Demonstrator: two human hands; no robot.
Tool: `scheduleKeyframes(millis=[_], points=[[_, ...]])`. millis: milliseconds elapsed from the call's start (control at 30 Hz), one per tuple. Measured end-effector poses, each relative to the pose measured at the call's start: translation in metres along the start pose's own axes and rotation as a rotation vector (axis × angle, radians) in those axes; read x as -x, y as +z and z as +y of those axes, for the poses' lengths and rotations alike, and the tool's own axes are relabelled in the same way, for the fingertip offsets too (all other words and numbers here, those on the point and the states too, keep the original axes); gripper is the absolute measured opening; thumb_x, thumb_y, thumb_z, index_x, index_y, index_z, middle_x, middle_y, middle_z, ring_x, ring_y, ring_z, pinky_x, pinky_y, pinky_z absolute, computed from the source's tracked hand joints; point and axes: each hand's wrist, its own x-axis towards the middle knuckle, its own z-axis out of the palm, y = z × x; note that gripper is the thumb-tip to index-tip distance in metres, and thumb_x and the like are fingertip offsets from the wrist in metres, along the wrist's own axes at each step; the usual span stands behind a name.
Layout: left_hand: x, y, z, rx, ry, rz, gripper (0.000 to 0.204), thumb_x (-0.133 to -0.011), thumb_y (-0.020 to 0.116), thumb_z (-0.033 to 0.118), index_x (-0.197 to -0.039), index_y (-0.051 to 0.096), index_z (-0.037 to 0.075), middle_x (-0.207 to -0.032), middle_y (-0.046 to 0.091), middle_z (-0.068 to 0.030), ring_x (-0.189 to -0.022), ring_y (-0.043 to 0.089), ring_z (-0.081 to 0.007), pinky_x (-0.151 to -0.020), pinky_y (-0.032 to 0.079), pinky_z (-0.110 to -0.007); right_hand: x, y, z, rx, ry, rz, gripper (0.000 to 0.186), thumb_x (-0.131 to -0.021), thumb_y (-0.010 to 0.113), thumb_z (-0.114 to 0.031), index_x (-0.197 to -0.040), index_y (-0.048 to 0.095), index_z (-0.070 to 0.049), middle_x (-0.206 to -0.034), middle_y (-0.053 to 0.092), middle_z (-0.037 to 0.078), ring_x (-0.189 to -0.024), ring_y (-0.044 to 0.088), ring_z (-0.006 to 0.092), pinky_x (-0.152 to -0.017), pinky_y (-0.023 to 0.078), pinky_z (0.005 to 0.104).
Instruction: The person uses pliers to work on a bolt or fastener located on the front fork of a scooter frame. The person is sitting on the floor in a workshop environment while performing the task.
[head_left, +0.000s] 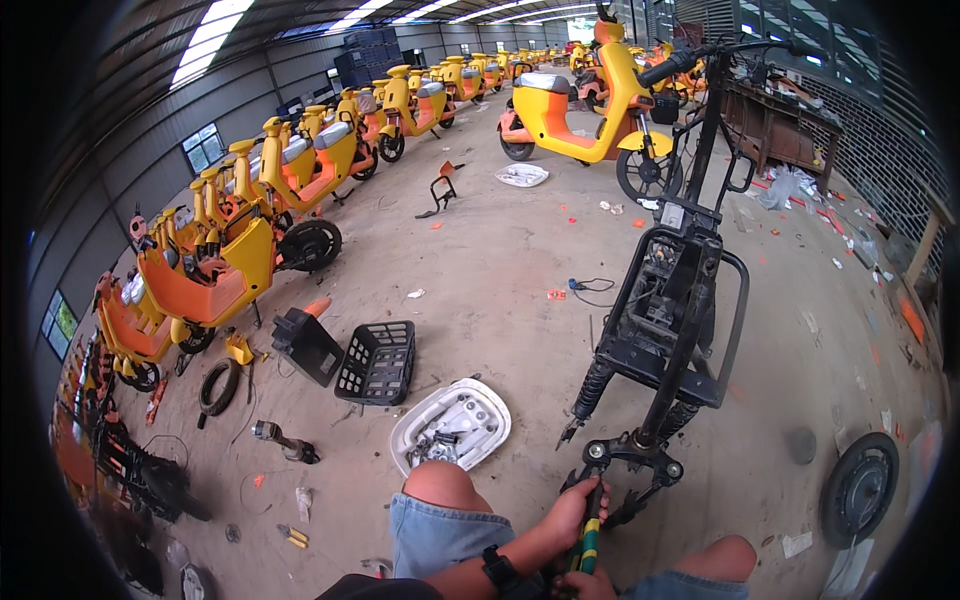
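A stripped black scooter frame (690,290) stands in front of me on the right, its handlebar at the far end. At its near end is a black bracket (640,460) with round bolts. My left hand (580,508), with a dark watch on the wrist, is closed round the upper part of a tool with a green, yellow and black handle (588,545), just below the bracket. Lower down, at the picture's edge, my right hand (588,583) grips the same handle. The tool's working end is hidden by my hand and the bracket.
Left of the frame lie a white tray (405,430) of metal parts, a black crate (348,385), a power tool (287,442) and pliers (293,537). A wheel (860,490) lies at right. Yellow scooters (320,165) line the left; another yellow scooter (585,130) stands beyond.
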Motion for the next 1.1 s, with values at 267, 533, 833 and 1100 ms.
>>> scheduleKeyframes(millis=[267, 533, 833, 1100], points=[[0.003, 0.004, -0.002, 0.003, 0.028, 0.002, 0.028, -0.101, 0.041, 0.032, -0.092, 0.055, 0.010, -0.071, 0.055, -0.0020, -0.057, 0.053, -0.0152, -0.054, 0.044, -0.028, -0.005, -0.011, -0.001, 0.162, 0.037, 0.032, 0.012, -0.081, 0.061, -0.018, -0.077, 0.063, -0.007, -0.068, 0.058, 0.002, -0.056, 0.051, 0.0125, -0.053, 0.039, 0.0243], [-0.004, 0.000, -0.005, 0.014, 0.127, 0.018, 0.029, -0.100, 0.040, 0.033, -0.090, 0.055, 0.009, -0.067, 0.054, -0.0015, -0.047, 0.052, -0.0130, -0.045, 0.042, -0.027, -0.004, -0.012, 0.001, -0.083, -0.008, 0.015, 0.020, -0.082, 0.056, -0.011, -0.097, 0.063, 0.000, -0.080, 0.061, 0.004, -0.064, 0.056, 0.0160, -0.059, 0.046, 0.0277], [-0.017, -0.006, -0.008, -0.045, 0.115, -0.004, 0.026, -0.099, 0.040, 0.031, -0.091, 0.051, 0.009, -0.065, 0.054, -0.0031, -0.043, 0.053, -0.0148, -0.041, 0.042, -0.030, -0.025, -0.038, 0.029, -0.286, -0.115, -0.457, 0.043, -0.080, 0.051, -0.012, -0.120, 0.055, 0.004, -0.115, 0.060, 0.015, -0.098, 0.057, 0.0246, -0.082, 0.047, 0.0355], [-0.033, -0.004, -0.011, -0.026, 0.099, -0.040, 0.022, -0.099, 0.042, 0.030, -0.095, 0.048, 0.009, -0.063, 0.052, -0.0040, -0.042, 0.052, -0.0158, -0.038, 0.039, -0.031, -0.023, -0.030, 0.024, -0.477, 0.049, -0.408, 0.062, -0.077, 0.053, -0.012, -0.136, 0.044, 0.004, -0.133, 0.051, 0.017, -0.113, 0.051, 0.0261, -0.097, 0.042, 0.0353]])
